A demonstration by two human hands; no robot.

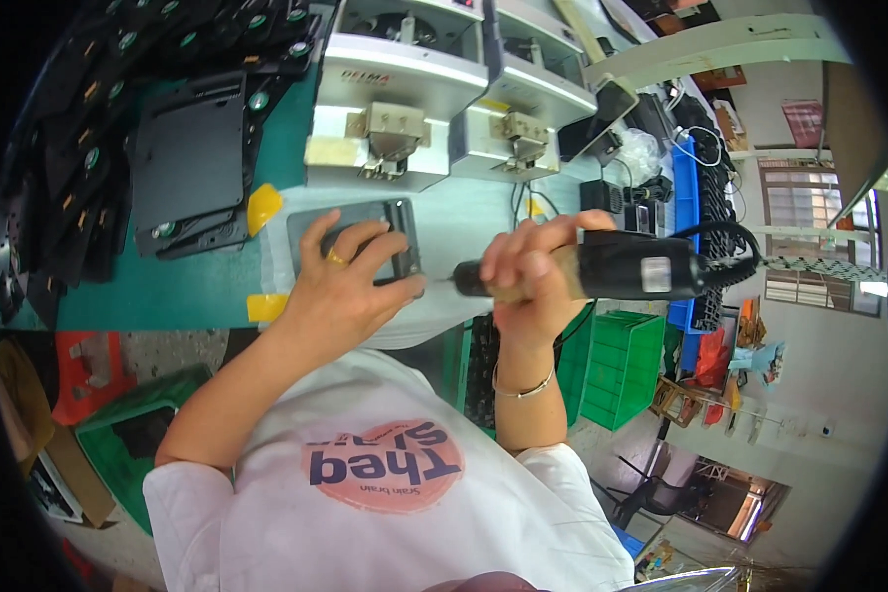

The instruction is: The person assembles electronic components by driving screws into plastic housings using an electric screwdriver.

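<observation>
My left hand (350, 271) rests on a dark grey rectangular panel (313, 222), its fingers bent over the top and its thumb by the right edge. A ring sits on one finger. In my right hand (533, 271) is a black electric screwdriver (641, 266), held level with the fingers wrapped round its body. Its tip points left, close to my left thumb and the panel's right edge. Whether the tip touches the panel I cannot tell. A cord leaves the tool's right end.
Two pale box-shaped machines (395, 89) with metal fronts stand behind the panel. Many black plates (187, 148) are piled on the green mat (99, 306) at left. Yellow tape (264, 208) marks the worktop. Green crates (622, 370) stand at right, a blue tray (686, 197) beyond.
</observation>
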